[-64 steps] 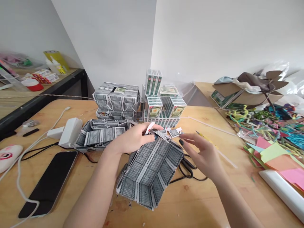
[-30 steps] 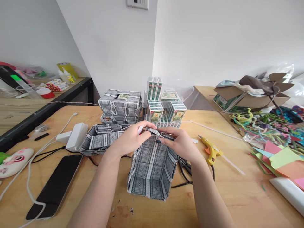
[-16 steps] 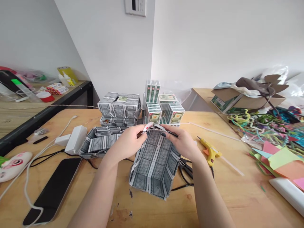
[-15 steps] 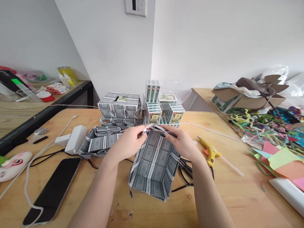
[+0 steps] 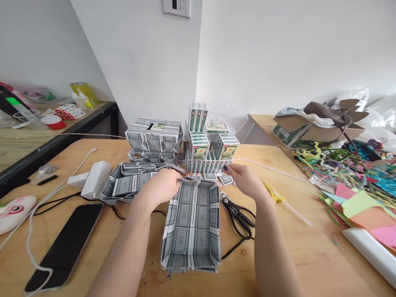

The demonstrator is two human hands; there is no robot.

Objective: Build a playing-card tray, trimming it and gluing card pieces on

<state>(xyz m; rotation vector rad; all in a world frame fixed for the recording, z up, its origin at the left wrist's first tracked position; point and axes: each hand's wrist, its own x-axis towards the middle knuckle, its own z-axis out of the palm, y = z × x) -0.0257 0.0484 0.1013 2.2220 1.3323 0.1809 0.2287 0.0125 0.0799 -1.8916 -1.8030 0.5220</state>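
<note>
A tray-like box made of patterned playing cards (image 5: 192,222) lies in front of me with its inside facing up. My left hand (image 5: 162,185) is closed at the box's far left corner, its fingertips partly hidden. To the right of the box's far edge, my right hand (image 5: 247,181) hovers over the table, fingers loosely curled and apart, with nothing visible in them. Loose playing cards (image 5: 226,179) lie just below its fingertips. Black-handled scissors (image 5: 239,212) rest beside the box, and a yellow glue gun (image 5: 274,193) is partly hidden behind my right forearm.
Behind stand stacked card-pack boxes (image 5: 199,144) and a block covered in cards (image 5: 154,136). Another card-made box (image 5: 131,185) holds cards on the left. A phone (image 5: 66,245), white charger (image 5: 97,179) and cables lie left. Coloured paper (image 5: 361,202) and pipe cleaners (image 5: 334,165) lie right.
My right hand has let go of the box's far edge and moved right. The box has come down flatter and slightly nearer, uncovering the scissors and loose cards.
</note>
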